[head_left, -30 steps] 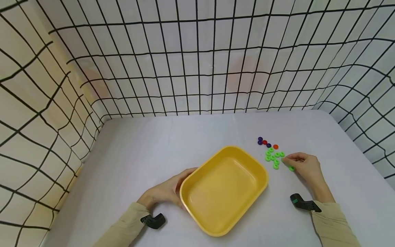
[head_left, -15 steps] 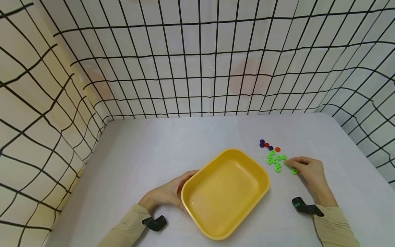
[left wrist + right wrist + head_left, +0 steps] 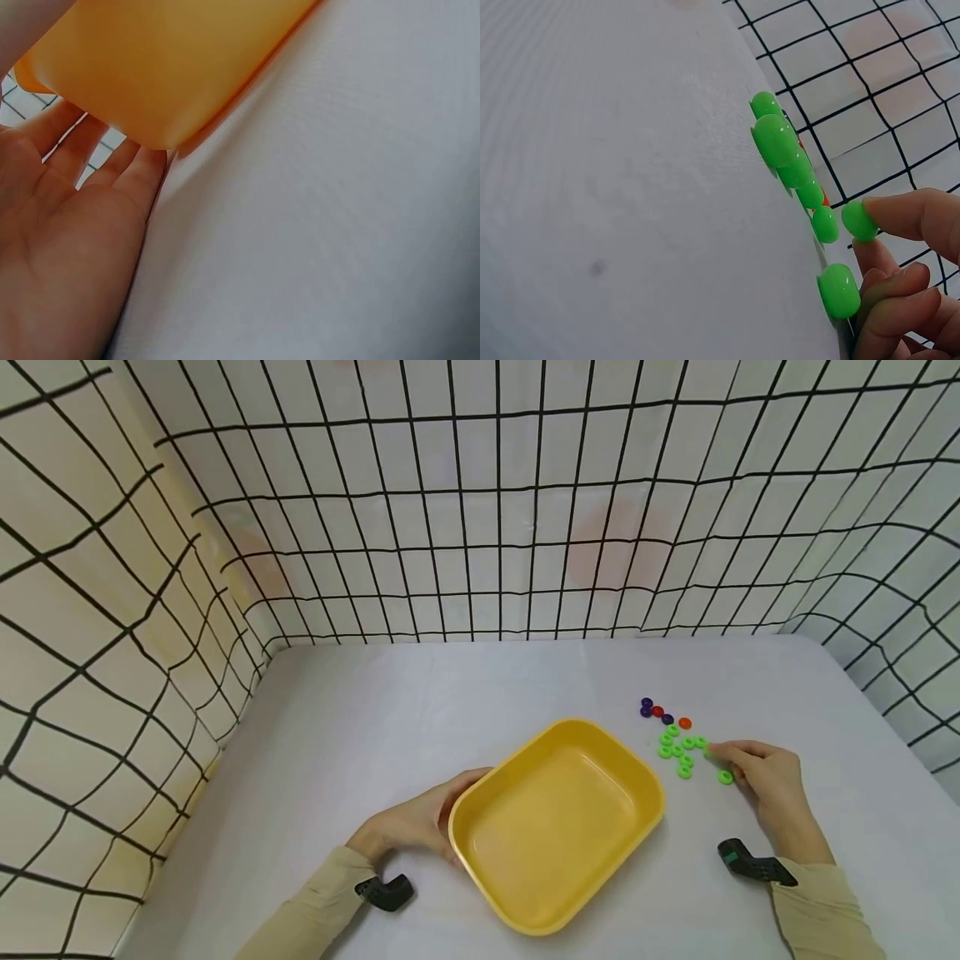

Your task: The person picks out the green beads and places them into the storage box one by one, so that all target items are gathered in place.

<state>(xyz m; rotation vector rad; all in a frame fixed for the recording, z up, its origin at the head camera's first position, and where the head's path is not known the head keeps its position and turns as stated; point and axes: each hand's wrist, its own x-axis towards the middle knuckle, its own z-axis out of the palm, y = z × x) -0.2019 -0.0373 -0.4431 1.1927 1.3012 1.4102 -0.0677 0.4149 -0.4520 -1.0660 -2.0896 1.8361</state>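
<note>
Green rings [image 3: 681, 752] lie on the pale desk [image 3: 450, 710] right of the yellow tray [image 3: 555, 822], inside grid-patterned walls [image 3: 480, 510]. Left hand [image 3: 408, 827] lies flat against the tray; right hand [image 3: 765, 777] pinches one ring [image 3: 859, 220].

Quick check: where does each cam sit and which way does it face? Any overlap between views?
Head: above the table, looking forward and down at yellow tray, green rings, both hands.
Left wrist: low beside left hand, facing the tray's underside.
Right wrist: table level, facing right hand and rings.
Shared: tray in head and left wrist; rings in head and right wrist.
</note>
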